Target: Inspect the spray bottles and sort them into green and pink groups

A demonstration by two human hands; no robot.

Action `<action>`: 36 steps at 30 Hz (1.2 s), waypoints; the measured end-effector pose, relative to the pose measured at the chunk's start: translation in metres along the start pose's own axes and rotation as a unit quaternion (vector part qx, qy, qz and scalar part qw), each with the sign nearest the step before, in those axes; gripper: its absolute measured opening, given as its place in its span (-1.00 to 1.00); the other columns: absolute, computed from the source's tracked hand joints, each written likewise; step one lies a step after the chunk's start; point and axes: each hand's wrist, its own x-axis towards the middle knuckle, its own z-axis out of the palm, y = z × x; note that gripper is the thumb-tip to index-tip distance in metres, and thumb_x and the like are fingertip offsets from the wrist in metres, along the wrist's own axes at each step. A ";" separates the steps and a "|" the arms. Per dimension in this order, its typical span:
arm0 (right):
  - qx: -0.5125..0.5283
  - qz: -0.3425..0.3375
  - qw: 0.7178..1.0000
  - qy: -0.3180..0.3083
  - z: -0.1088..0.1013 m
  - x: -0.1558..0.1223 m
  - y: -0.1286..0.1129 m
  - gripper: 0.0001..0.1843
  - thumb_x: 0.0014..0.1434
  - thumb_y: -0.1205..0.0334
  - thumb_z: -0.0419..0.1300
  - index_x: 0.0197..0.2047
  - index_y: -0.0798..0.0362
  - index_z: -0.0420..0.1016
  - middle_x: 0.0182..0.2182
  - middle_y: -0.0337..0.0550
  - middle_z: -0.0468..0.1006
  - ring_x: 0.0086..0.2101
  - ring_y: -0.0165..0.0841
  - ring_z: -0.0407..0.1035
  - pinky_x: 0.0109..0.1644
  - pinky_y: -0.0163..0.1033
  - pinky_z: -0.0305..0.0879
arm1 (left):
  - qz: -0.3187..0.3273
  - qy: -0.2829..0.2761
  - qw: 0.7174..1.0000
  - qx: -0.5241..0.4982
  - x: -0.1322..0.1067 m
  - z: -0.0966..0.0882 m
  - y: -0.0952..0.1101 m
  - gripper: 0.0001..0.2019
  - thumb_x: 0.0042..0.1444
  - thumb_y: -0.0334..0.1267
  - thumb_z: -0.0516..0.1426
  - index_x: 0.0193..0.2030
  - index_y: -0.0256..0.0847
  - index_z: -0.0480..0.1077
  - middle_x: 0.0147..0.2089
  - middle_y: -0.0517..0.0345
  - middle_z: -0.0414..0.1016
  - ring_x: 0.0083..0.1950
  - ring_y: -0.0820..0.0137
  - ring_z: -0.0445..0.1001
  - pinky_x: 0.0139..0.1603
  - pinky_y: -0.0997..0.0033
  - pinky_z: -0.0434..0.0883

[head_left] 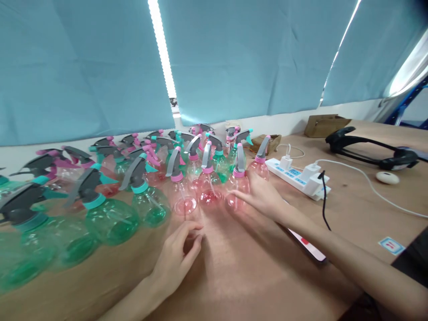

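A pink spray bottle [233,183] with a grey trigger head stands upright at the right of the front row. Against its right side is my right hand [262,191], the thumb across its front and the other fingers partly hidden at its far side. My left hand [182,249] is over the bare wood nearer to me, fingers loosely curled and apart from the thumb, holding nothing. Beyond it stand another pink spray bottle [182,196] and a pink one [209,187] beside that. A green spray bottle [150,203] is at the left of these.
Several more green and pink spray bottles crowd the table's left and back. On the right lie a white power strip [297,178] with plugs and cables, a phone [309,245], a black headset-like strap [368,149] and a white mouse [388,178]. Cardboard boxes [324,125] stand behind.
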 end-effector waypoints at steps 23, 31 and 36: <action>0.183 -0.155 0.960 -0.141 0.052 -0.076 -0.141 -0.33 0.02 -0.34 0.23 -0.03 0.02 0.30 -0.21 -0.05 0.51 -0.26 -0.13 0.44 -0.22 0.00 0.41 | -0.002 0.078 0.981 -0.176 -0.001 -0.068 0.057 -0.67 0.16 -0.33 0.09 0.08 -0.22 0.26 -0.02 0.05 0.45 -0.03 0.29 0.45 0.08 0.21 0.37; 0.215 -0.221 0.929 -0.203 0.071 -0.076 -0.149 -0.16 0.06 -0.28 0.25 0.21 0.07 0.12 -0.07 0.06 0.51 -0.15 -0.07 0.46 -0.08 0.03 0.39 | -0.038 0.132 0.979 -0.152 -0.018 -0.092 0.035 -0.73 0.09 -0.38 0.08 -0.04 -0.15 0.34 -0.12 0.13 0.48 -0.09 0.31 0.46 -0.02 0.26 0.38; 0.139 -0.280 0.924 -0.220 0.083 -0.063 -0.112 -0.24 0.19 -0.26 0.11 0.23 0.15 0.21 0.14 0.21 0.40 0.12 0.00 0.30 0.16 0.15 0.24 | -0.039 0.107 0.983 -0.142 -0.020 -0.101 0.030 -0.73 0.06 -0.36 0.05 -0.08 -0.12 0.37 -0.23 0.21 0.45 -0.28 0.38 0.42 -0.15 0.32 0.39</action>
